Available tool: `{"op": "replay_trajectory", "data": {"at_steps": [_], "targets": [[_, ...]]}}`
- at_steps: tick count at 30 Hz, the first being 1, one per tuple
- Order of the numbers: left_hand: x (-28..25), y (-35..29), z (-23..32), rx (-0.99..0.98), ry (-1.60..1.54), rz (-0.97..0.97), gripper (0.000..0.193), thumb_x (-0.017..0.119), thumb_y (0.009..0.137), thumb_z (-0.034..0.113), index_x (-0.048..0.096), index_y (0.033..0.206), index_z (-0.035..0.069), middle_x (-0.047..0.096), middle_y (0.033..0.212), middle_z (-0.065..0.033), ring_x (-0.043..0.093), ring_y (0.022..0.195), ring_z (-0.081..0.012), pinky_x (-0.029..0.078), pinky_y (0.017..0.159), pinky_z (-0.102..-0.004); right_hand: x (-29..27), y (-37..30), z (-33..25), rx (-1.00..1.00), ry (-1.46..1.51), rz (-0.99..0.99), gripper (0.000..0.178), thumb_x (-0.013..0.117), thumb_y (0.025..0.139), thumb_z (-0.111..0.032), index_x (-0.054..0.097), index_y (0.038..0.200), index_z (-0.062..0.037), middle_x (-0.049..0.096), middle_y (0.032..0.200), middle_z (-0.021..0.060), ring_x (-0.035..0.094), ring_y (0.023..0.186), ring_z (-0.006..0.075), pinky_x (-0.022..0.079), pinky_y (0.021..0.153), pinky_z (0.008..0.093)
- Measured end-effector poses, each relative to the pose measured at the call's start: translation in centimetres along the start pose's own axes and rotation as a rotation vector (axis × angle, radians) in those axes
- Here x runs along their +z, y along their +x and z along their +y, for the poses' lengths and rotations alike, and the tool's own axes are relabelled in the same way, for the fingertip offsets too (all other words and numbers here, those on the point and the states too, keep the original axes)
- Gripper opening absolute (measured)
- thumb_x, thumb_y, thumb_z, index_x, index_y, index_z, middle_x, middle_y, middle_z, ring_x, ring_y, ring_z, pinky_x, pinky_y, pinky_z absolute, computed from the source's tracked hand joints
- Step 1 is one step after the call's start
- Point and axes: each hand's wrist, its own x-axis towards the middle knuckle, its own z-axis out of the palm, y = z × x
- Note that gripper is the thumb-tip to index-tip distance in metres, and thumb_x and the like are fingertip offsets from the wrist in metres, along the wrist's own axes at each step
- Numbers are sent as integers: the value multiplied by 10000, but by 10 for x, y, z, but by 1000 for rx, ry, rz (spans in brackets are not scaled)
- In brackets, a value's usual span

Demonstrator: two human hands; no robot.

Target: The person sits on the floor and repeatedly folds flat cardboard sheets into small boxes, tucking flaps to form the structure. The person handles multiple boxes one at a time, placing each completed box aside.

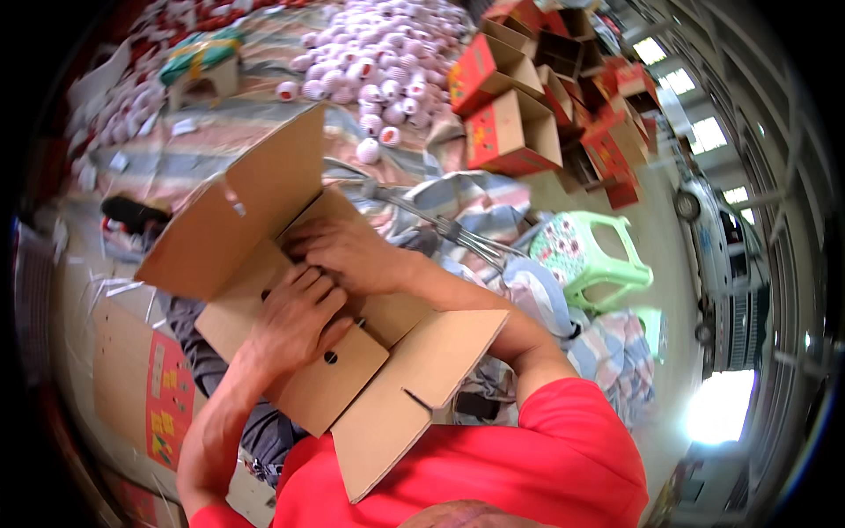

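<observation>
A brown cardboard box [352, 374] lies tilted across my lap, with its end flaps spread out and small round holes in its long side flaps. My left hand [304, 312] bends its fingers over the near side flap, the thumb pressed beside a hole. Just beyond it, my right hand [348, 251] reaches across the opening, its curled fingers on the inner edge of the flaps close to my left fingertips. Some right fingertips are hidden by the cardboard. The tall far end flap [255, 198] stands up past both hands, and the slotted near flap [418, 400] leans toward my red shirt.
Many pale round balls [378, 53] are heaped on a striped sheet [255, 123]. Open red-and-brown boxes [519, 132] pile up at the far right. A green plastic stool [607, 255] stands at right; flattened cardboard [132, 378] lies at left. A vehicle [722, 238] is parked farther right.
</observation>
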Motion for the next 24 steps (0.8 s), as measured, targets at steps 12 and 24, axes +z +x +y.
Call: {"op": "replay_trajectory", "data": {"at_steps": [12,24], "targets": [[-5,-38,35,-176,137,-225,616,739,794,319,668,1307,-14,585,1447,-189,458,1407,-429,293,1237,-593,-8,-63,-14,258,-124,343,291,679,940,-86,672,1228,-45,676,1218,170,643,1162,363,530,990,425],[18,-31,25,-247,-85,-41,309,742,841,238,674,1019,-6,701,1067,-192,618,1124,-412,425,1072,-553,91,-99,58,450,834,640,188,537,1059,-152,584,1166,-5,547,1418,134,503,1331,229,391,1156,392]]}}
